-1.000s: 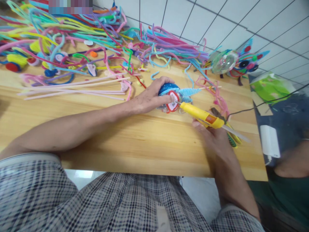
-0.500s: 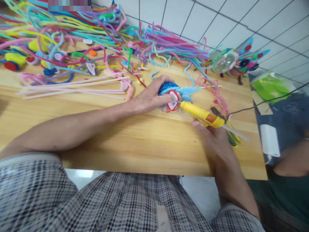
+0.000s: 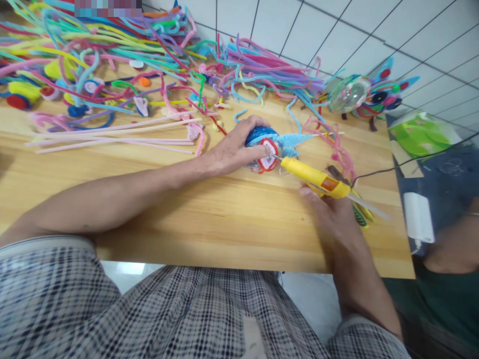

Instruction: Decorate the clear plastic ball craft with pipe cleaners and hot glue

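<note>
My left hand is closed round a blue pipe-cleaner craft figure, its thumb lying over a white piece with a red edge. Light blue ear-like pieces stick out from the figure's right side. In my right hand is a yellow hot glue gun, gripped by its handle. The gun's metal nozzle points left and meets, or almost meets, the red edge of the white piece. A clear glue stick juts from the gun's back end.
Pliers with green and yellow handles lie right of my right hand. Bundles of pipe cleaners line the table's back. Pale pink sticks lie at left. A finished-looking animal figure stands back right. A black cord crosses the right edge near another person's arm.
The glue gun and my right hand have shifted very slightly to the right. My left hand and the craft figure stay in place.
</note>
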`<move>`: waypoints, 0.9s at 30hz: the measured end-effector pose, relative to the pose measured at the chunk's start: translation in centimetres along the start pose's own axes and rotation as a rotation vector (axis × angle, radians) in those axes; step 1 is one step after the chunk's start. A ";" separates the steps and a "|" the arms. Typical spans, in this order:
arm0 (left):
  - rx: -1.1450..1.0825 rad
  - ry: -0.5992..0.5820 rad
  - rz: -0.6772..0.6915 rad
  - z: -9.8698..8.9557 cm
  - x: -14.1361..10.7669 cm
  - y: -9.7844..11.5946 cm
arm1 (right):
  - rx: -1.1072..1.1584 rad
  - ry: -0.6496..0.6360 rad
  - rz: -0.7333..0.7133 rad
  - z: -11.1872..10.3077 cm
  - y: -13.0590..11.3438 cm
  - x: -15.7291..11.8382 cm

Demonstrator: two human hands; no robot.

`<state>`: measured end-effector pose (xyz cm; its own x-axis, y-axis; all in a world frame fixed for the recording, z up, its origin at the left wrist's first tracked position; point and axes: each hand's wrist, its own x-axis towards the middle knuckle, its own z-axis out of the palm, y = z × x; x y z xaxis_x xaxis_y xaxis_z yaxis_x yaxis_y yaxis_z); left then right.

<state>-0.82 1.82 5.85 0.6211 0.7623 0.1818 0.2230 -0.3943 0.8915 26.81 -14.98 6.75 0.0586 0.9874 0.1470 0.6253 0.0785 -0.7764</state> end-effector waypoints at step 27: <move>0.002 -0.086 -0.012 -0.7 0.0 0.3 | 0.001 -0.008 -0.026 0.4 -0.3 0.3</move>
<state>-1.32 2.07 6.41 0.6808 0.7200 0.1347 0.2325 -0.3868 0.8924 26.35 -14.65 6.82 0.0358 0.9861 0.1623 0.6256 0.1046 -0.7731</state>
